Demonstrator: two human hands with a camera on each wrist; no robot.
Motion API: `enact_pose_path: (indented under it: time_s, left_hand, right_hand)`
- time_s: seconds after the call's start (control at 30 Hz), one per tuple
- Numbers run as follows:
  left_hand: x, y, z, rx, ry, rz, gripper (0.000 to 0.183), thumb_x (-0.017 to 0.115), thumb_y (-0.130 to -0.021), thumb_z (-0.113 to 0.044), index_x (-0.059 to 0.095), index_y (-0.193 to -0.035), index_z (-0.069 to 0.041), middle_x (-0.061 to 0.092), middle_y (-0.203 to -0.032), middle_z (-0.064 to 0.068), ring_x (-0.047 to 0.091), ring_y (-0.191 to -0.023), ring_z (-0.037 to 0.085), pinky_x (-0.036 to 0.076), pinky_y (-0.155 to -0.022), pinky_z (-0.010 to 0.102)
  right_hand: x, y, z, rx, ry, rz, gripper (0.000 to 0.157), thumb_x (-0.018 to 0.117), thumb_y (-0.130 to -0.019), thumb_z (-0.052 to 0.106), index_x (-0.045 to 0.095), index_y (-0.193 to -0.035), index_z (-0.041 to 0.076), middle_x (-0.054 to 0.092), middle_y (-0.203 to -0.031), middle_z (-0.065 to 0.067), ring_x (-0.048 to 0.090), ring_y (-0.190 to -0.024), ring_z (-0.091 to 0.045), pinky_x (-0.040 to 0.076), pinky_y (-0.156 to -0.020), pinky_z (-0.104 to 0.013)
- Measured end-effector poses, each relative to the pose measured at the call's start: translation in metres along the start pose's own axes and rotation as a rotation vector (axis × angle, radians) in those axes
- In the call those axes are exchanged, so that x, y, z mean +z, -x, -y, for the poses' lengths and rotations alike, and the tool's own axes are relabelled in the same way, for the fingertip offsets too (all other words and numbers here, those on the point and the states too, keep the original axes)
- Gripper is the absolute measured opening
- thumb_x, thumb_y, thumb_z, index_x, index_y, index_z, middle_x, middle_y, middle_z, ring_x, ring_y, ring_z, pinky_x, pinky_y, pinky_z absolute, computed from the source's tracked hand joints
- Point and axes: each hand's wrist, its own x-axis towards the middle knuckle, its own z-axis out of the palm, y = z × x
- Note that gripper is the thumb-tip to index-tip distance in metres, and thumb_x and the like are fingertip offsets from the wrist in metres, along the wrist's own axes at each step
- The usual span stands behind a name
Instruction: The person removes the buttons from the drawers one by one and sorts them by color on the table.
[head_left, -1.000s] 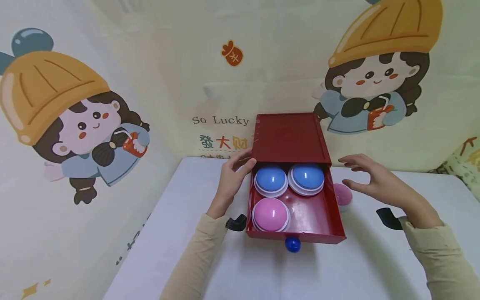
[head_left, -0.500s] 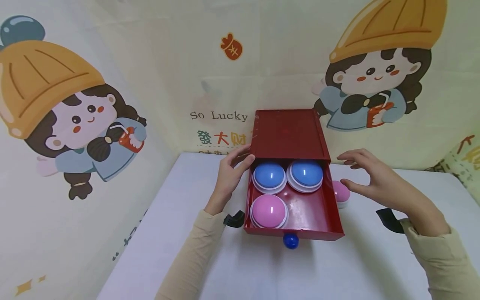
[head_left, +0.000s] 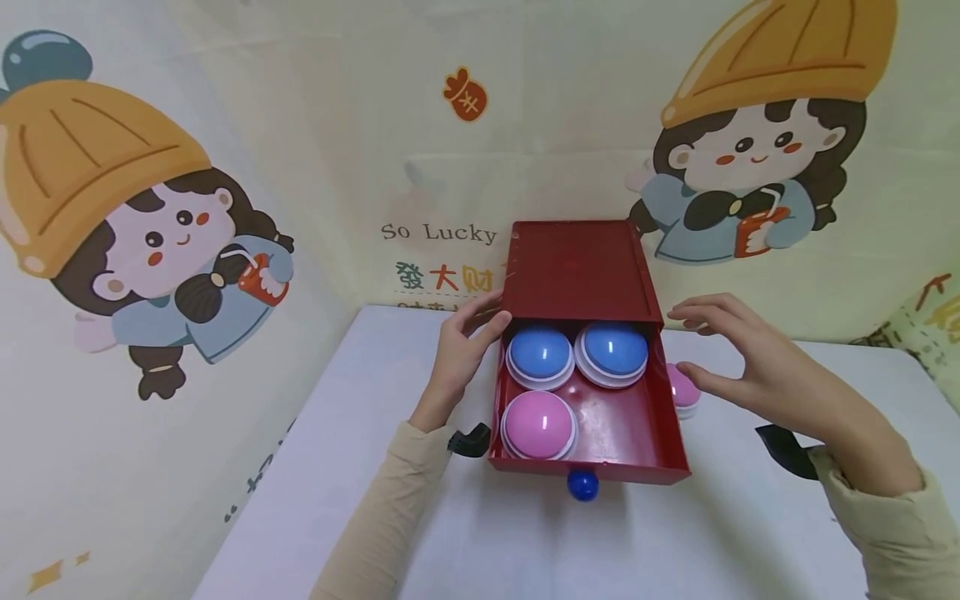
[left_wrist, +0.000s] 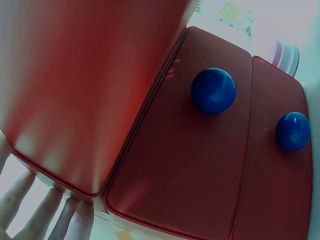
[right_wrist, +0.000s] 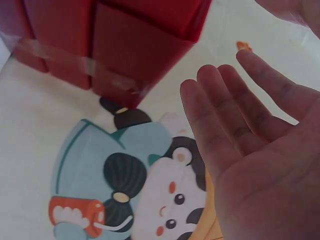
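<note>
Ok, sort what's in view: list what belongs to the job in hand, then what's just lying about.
Seems part of the job:
red cabinet, touched by the left hand
its open drawer
two blue domes and one pink dome inside the drawer
second pink dome outside, near the right hand

Probably just surroundings:
white table
printed backdrop

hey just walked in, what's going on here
A person's left hand touches the left side of a red drawer cabinet, its top drawer pulled open. Two blue domed buttons and one pink domed button sit inside. The right hand is empty, near a second pink domed button outside the drawer.
</note>
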Motion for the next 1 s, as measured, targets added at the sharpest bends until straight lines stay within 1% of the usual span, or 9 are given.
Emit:
enact_pose_path:
  time_s: [0.07, 0.27, 0.33, 0.43, 0.53, 0.67, 0.8, 0.87, 1.0]
  left_hand:
    - [0.0, -0.001, 0.005, 0.005, -0.002, -0.003, 0.043, 0.066, -0.096, -0.021, 0.059, -0.138, -0.014, 0.061, -0.134, 0.009, 0.056, -0.125, 0.026, 0.054, -0.099, 0.038]
    - [-0.001, 0.0, 0.006, 0.016, -0.007, -0.015, 0.04, 0.067, -0.096, -0.026, 0.061, -0.135, -0.021, 0.062, -0.131, 0.001, 0.057, -0.122, 0.02, 0.054, -0.098, 0.037]
    - [-0.001, 0.0, 0.007, 0.018, -0.01, -0.016, 0.04, 0.067, -0.096, -0.027, 0.061, -0.135, -0.022, 0.062, -0.131, 0.001, 0.057, -0.122, 0.02, 0.054, -0.098, 0.037]
    - [0.0, 0.0, 0.006, 0.018, -0.009, -0.015, 0.041, 0.068, -0.095, -0.027, 0.061, -0.135, -0.022, 0.062, -0.131, 0.0, 0.057, -0.123, 0.021, 0.054, -0.098, 0.037]
    - [0.0, 0.0, 0.006, 0.019, -0.01, -0.015, 0.041, 0.067, -0.095, -0.028, 0.061, -0.135, -0.023, 0.062, -0.131, 0.0, 0.057, -0.123, 0.021, 0.054, -0.098, 0.036]
    - [0.001, 0.0, 0.006, 0.013, -0.011, -0.017, 0.04, 0.067, -0.096, -0.028, 0.061, -0.135, -0.023, 0.062, -0.131, 0.0, 0.056, -0.124, 0.023, 0.054, -0.099, 0.037]
    - [0.001, 0.0, 0.005, 0.011, -0.007, -0.015, 0.04, 0.067, -0.096, -0.028, 0.061, -0.135, -0.022, 0.062, -0.131, 0.001, 0.056, -0.125, 0.026, 0.054, -0.099, 0.038]
    - [0.001, 0.0, 0.005, 0.012, -0.004, -0.013, 0.039, 0.067, -0.096, -0.028, 0.062, -0.135, -0.022, 0.062, -0.131, 0.001, 0.056, -0.124, 0.025, 0.054, -0.098, 0.037]
    - [0.001, 0.0, 0.006, 0.021, -0.003, -0.017, 0.039, 0.067, -0.096, -0.027, 0.062, -0.134, -0.023, 0.063, -0.13, 0.0, 0.057, -0.123, 0.02, 0.054, -0.098, 0.036]
  right_hand:
    - [-0.001, 0.0, 0.005, -0.002, -0.005, 0.0, 0.066, 0.083, -0.079, 0.008, 0.053, -0.136, 0.013, 0.047, -0.137, -0.008, 0.053, -0.116, -0.029, 0.057, -0.067, -0.017]
    - [0.001, -0.002, 0.017, -0.015, -0.035, 0.008, 0.062, 0.082, -0.08, 0.008, 0.054, -0.136, 0.014, 0.048, -0.137, -0.004, 0.05, -0.116, -0.023, 0.058, -0.066, -0.02]
    - [0.001, -0.002, 0.02, 0.001, -0.048, 0.012, 0.06, 0.081, -0.081, 0.008, 0.055, -0.135, 0.014, 0.048, -0.137, -0.002, 0.049, -0.117, -0.021, 0.058, -0.066, -0.019]
    - [0.002, -0.002, 0.023, 0.006, -0.067, 0.025, 0.06, 0.081, -0.082, 0.009, 0.054, -0.136, 0.015, 0.047, -0.138, -0.002, 0.048, -0.118, -0.021, 0.058, -0.065, -0.019]
    - [0.002, -0.003, 0.025, -0.018, -0.079, 0.043, 0.062, 0.08, -0.082, 0.01, 0.052, -0.137, 0.015, 0.046, -0.139, -0.005, 0.048, -0.119, -0.026, 0.058, -0.064, -0.021]
    - [0.003, -0.006, 0.027, -0.064, -0.086, 0.058, 0.065, 0.081, -0.082, 0.011, 0.051, -0.139, 0.017, 0.048, -0.138, -0.006, 0.048, -0.119, -0.027, 0.059, -0.066, -0.021]
    - [0.006, -0.009, 0.031, -0.086, -0.085, 0.072, 0.066, 0.083, -0.08, 0.013, 0.05, -0.138, 0.015, 0.049, -0.135, -0.005, 0.051, -0.119, -0.026, 0.059, -0.069, -0.02]
    - [0.007, -0.011, 0.034, -0.083, -0.092, 0.088, 0.067, 0.083, -0.08, 0.014, 0.05, -0.138, 0.016, 0.049, -0.136, -0.005, 0.052, -0.119, -0.027, 0.06, -0.071, -0.023]
    - [0.007, -0.017, 0.041, -0.071, -0.136, 0.125, 0.067, 0.082, -0.082, 0.018, 0.048, -0.14, 0.018, 0.048, -0.137, -0.004, 0.05, -0.123, -0.028, 0.062, -0.076, -0.034]
